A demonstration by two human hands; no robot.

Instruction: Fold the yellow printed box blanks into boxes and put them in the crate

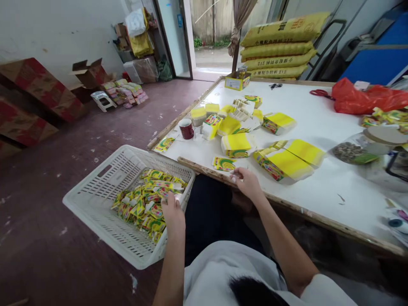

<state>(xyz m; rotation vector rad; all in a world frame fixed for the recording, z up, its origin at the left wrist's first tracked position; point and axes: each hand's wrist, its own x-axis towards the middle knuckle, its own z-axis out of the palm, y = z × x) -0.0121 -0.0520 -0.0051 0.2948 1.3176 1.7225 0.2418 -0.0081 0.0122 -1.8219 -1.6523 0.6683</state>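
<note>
Left hand pinched a light, slippery sachet over the basket; right hand, fingers curled together, rested beside it at the desk edge.

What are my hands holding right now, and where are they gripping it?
The left hand reaches among the packets in the white basket; its grip is hidden. The right hand pinches something small at the table edge.

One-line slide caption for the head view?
Left hand reaches into white basket of yellow-green packets; right hand rests at table edge.
</note>
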